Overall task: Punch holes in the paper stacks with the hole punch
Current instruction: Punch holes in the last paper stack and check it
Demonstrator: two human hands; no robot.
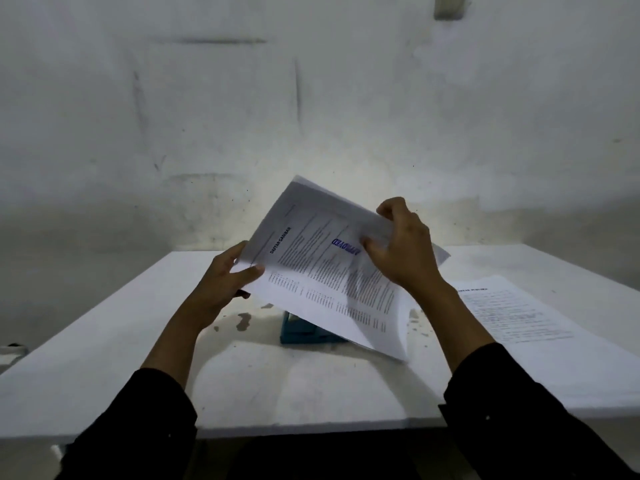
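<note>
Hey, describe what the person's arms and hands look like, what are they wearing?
Both arms wear dark, black-looking long sleeves: the left sleeve and the right sleeve are pushed up, so the forearms are bare. The left hand and right hand are bare: no gloves, rings or watch visible.

A white table [104, 375] stands against a scuffed wall [207, 98].

A white surface [104, 358] stands against a pale, scuffed wall [311, 98]. The wall above it bears dark streaks and faint rectangular patches, with a small fixture [449, 6] high up, right of centre. Light pools brightest where wall meets surface.
</note>
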